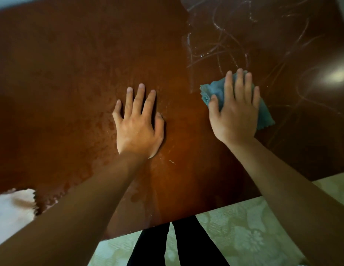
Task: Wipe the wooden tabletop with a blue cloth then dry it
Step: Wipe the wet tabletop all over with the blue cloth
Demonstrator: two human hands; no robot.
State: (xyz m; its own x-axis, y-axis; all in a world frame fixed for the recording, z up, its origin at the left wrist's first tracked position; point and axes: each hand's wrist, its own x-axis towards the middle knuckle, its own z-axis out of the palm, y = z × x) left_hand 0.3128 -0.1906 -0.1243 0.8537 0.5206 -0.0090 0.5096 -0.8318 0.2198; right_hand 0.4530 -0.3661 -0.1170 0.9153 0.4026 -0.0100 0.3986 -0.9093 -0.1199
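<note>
A dark brown wooden tabletop (75, 70) fills most of the view. Its left and middle part looks wet and mottled, while the right part carries thin whitish streaks. My right hand (235, 110) lies flat, palm down, on a blue cloth (215, 90) and presses it onto the table; the cloth's edges stick out to the left of my fingers and below my little finger. My left hand (138, 123) rests flat on the bare wet wood, fingers spread, holding nothing.
A white cloth (11, 210) lies at the table's near left corner. The table's near edge runs diagonally across the bottom, with pale green patterned floor (244, 233) and my dark-trousered legs (176, 244) below it. A light reflection glares at the right.
</note>
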